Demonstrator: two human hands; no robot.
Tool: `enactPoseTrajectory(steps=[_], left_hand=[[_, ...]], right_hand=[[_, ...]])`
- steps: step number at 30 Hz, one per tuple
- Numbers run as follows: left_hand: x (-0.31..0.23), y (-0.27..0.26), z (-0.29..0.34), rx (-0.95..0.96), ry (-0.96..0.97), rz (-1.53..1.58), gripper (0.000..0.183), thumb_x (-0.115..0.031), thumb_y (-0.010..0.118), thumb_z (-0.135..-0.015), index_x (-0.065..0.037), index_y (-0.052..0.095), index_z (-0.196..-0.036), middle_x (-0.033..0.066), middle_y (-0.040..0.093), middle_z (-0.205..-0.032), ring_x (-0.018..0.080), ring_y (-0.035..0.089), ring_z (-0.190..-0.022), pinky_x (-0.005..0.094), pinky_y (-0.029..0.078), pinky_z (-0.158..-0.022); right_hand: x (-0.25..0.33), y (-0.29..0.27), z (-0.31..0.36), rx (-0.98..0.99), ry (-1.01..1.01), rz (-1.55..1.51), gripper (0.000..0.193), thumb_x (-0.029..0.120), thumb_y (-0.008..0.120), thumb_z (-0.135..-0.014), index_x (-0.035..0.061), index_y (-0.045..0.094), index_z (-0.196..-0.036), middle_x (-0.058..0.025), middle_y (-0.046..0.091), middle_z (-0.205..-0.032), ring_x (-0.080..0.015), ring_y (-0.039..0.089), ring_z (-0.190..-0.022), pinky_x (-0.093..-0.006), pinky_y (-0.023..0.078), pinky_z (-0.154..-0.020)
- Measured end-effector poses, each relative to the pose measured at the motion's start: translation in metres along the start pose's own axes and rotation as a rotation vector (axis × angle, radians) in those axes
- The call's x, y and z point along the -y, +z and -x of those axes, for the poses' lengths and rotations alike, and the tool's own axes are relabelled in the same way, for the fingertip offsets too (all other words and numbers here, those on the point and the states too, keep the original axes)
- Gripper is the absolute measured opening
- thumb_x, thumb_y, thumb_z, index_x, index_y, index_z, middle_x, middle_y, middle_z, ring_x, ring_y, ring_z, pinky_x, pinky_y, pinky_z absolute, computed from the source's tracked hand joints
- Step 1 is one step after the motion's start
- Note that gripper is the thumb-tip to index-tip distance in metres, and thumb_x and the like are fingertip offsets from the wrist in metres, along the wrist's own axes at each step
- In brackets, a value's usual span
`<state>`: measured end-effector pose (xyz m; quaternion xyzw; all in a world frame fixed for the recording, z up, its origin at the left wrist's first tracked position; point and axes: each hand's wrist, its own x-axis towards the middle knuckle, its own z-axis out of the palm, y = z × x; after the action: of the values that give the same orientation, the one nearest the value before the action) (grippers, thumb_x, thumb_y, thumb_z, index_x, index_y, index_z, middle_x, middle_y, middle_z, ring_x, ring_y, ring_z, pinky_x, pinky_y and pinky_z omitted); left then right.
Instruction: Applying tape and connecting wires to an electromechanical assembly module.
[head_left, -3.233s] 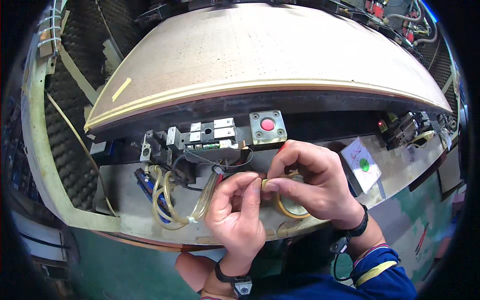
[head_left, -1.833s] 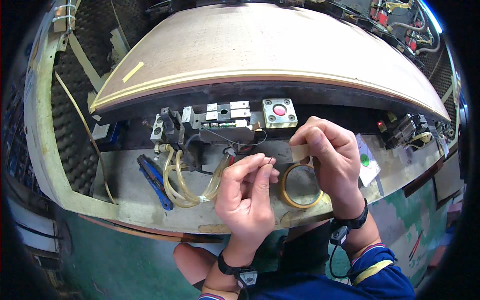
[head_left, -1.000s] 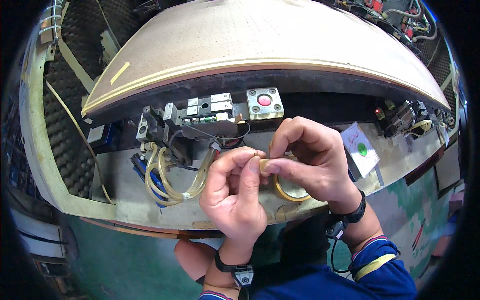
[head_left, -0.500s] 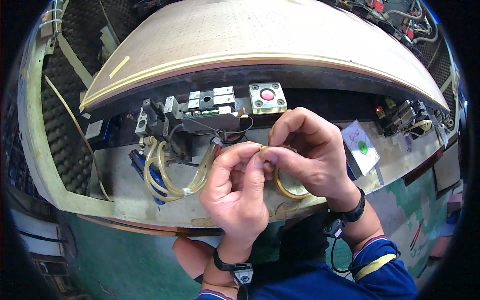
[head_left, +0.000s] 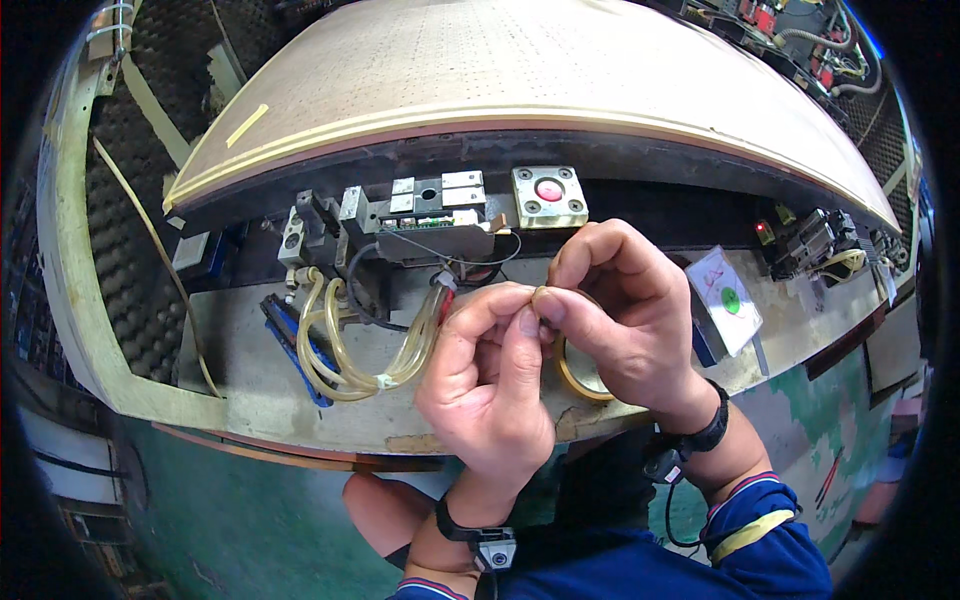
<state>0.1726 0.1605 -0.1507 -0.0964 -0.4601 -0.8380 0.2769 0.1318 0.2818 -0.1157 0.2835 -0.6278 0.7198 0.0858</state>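
Note:
My left hand (head_left: 490, 385) and my right hand (head_left: 630, 320) meet above the bench, thumbs and forefingers pinched together tip to tip. Between the fingertips a small yellowish piece (head_left: 541, 291) barely shows; its kind cannot be made out, as the fingers cover most of it. Behind the hands lies a yellow ring like a roll of tape (head_left: 570, 378), partly hidden by my right hand. Left of my left hand, a bundle of clear yellowish hoses (head_left: 335, 365) is coiled. Beyond the hands sits a metal block with a red round centre (head_left: 549, 190).
A bench (head_left: 250, 385) bears blue-handled pliers (head_left: 295, 350) and a metal fixture with a circuit board (head_left: 430, 215). On the right are a clear-lidded box with a green dot (head_left: 728, 300) and a small motor unit (head_left: 815, 245). A large perforated board (head_left: 520, 60) rises behind.
Both hands have shifted slightly right in the picture along with the bench view. The pinch stays closed, and less of the yellowish piece shows between the fingertips.

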Motion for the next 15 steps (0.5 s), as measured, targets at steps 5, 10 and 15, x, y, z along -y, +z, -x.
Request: enactPoseTrajectory(steps=[5,10,15], left_hand=[[0.0002,-0.0032,0.0002,0.043,-0.001,0.083,0.021,0.008,0.062,-0.106,0.007,0.069,-0.126,0.0124,0.072,-0.123,0.0109,0.069,-0.103,0.0258,0.057,-0.092],[0.0043,-0.0039,0.0010,0.036,-0.011,0.053,0.023,0.009,0.062,-0.105,0.007,0.068,-0.127,0.0116,0.071,-0.125,0.0105,0.068,-0.102,0.0256,0.057,-0.092],[0.0040,-0.0027,0.0017,0.021,-0.022,0.062,0.022,0.010,0.062,-0.105,0.007,0.069,-0.126,0.0112,0.071,-0.124,0.0100,0.067,-0.100,0.0252,0.056,-0.090]], right_hand=[[-0.0001,0.0039,0.0015,-0.020,-0.018,0.024,0.017,0.002,0.077,-0.101,-0.0023,0.062,-0.108,-0.0039,0.067,-0.099,-0.0061,0.063,-0.083,-0.0235,0.056,-0.072],[-0.0014,0.0039,0.0025,-0.031,-0.038,0.028,0.018,0.000,0.077,-0.100,-0.0022,0.062,-0.109,-0.0040,0.067,-0.100,-0.0063,0.064,-0.086,-0.0233,0.056,-0.073],[-0.0006,0.0029,0.0031,-0.035,-0.047,0.086,0.019,-0.002,0.078,-0.099,-0.0020,0.062,-0.108,-0.0038,0.066,-0.099,-0.0062,0.063,-0.087,-0.0231,0.055,-0.073]])
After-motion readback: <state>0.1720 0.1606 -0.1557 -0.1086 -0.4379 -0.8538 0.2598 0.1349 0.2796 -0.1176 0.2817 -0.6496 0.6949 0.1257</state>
